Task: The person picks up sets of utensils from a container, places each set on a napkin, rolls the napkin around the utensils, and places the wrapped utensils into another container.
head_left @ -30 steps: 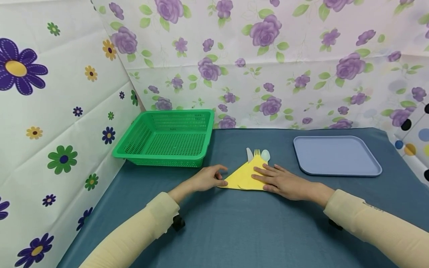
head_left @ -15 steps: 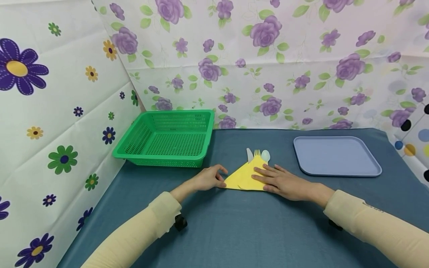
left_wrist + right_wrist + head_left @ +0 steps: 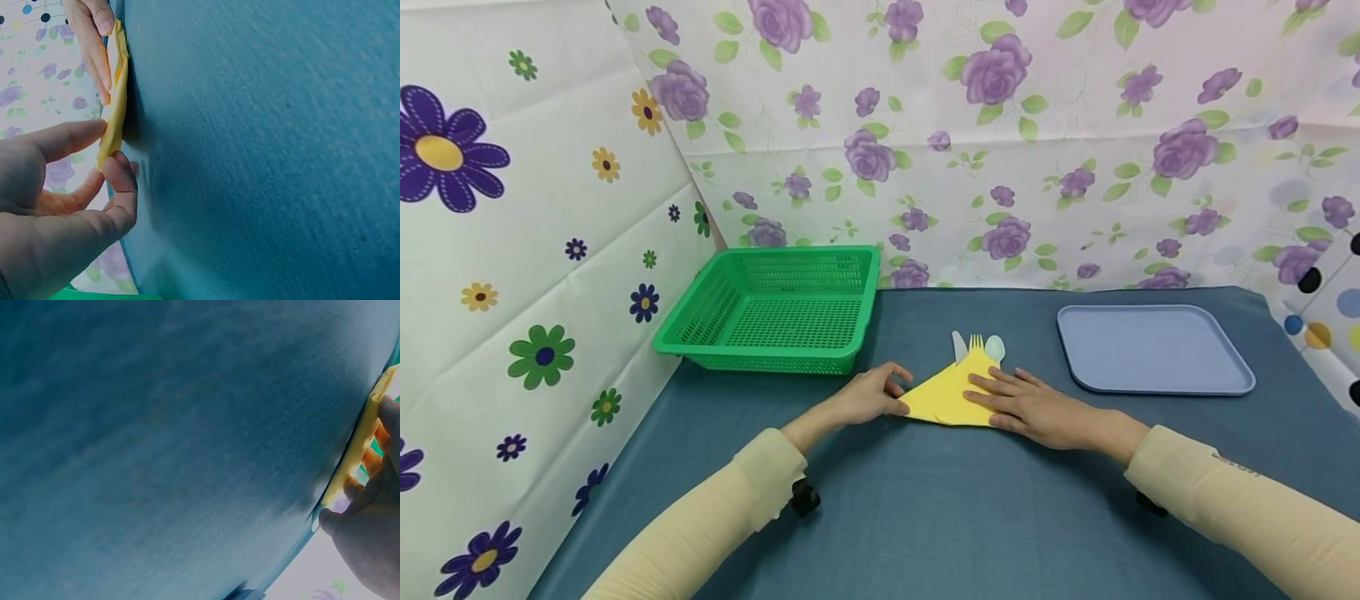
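Note:
A folded yellow napkin (image 3: 949, 398) lies on the blue-covered table, its wide side towards me. From its upper end stick out the tips of a white knife (image 3: 959, 345), a yellow fork (image 3: 976, 342) and a pale spoon (image 3: 995, 347); their handles are hidden under the cloth. My left hand (image 3: 867, 394) pinches the napkin's left corner between thumb and fingers, and in the left wrist view that corner stands a little off the table. Spread over the napkin's right part, my right hand (image 3: 1033, 410) presses it with straight fingers.
Behind my left hand stands a green plastic basket (image 3: 767, 364) with perforated walls. A grey-blue tray (image 3: 1153, 350) lies at the back right. Flowered sheets (image 3: 850, 92) close off the back and the left side of the table.
My left hand has taken hold of the napkin's left corner and raised it slightly, shifting a little to the right. The right hand keeps its place on the napkin.

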Demonstrator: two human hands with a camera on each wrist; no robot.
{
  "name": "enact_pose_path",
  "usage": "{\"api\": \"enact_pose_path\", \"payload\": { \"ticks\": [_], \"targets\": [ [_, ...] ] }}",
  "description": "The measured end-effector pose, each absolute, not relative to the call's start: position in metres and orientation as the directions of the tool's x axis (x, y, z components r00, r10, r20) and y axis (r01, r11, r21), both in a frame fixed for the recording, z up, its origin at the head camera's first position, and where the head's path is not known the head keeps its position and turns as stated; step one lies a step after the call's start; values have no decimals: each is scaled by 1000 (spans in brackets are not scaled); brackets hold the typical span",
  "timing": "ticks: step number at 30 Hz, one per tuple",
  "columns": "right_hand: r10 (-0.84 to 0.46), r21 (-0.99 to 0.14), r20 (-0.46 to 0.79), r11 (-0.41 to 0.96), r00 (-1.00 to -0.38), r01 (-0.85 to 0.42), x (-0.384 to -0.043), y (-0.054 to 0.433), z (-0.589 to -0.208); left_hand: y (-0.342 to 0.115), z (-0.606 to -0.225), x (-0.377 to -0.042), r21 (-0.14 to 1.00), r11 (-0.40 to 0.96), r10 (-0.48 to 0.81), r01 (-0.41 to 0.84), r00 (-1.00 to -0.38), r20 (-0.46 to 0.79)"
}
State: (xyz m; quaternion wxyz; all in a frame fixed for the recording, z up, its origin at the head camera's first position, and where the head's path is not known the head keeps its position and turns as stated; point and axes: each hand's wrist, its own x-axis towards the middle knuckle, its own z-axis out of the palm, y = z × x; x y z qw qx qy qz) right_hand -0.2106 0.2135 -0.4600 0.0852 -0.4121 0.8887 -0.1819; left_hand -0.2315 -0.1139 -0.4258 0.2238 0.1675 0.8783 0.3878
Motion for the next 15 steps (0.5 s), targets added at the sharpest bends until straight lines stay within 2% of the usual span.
{"api": "enact_pose_path", "payload": {
  "ticks": [9, 15],
  "targets": [
    [-765, -397, -1, 591, -643, -702, -210, 214, -460, -106, -427, -234, 761, 623, 525, 182, -819, -234],
    [-764, -395, -9, 596, -645, -699, -211, 214, -460, -97, -425, -236, 743, 659, 477, 113, -827, -297]
  ]
}}
